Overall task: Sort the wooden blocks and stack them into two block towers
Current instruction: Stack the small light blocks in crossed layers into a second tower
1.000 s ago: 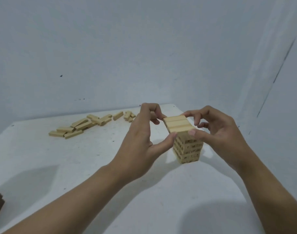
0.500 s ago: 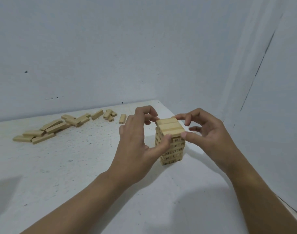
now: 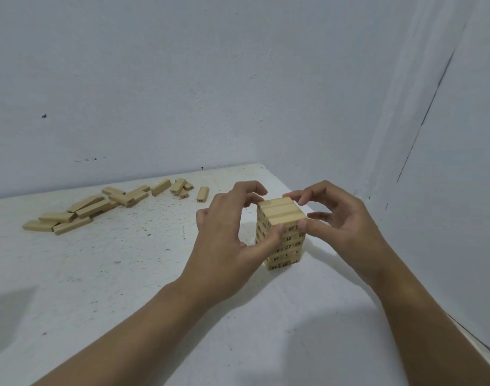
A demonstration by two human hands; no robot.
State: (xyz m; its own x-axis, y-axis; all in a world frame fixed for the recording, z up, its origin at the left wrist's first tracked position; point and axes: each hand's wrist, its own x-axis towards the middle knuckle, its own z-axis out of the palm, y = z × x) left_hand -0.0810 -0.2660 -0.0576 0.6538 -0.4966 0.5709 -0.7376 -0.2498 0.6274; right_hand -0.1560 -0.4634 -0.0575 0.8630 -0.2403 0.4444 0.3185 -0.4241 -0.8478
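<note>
Standing upright on the white table [image 3: 127, 274], near its far right corner, the block tower [image 3: 287, 247] is held at its top layer by both hands. The left hand [image 3: 224, 246] pinches it, thumb on the near face and fingers curled at the far side, and the right hand [image 3: 347, 227] pinches it likewise from the right. Loose wooden blocks [image 3: 99, 207] lie well apart, at the far left beside the wall [image 3: 182, 93].

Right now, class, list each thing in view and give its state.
block tower, upright on the table, only one built.
left hand, pinching the block tower's top.
right hand, pinching the top from the opposite side.
loose blocks, lying scattered, unstacked, far left.
</note>
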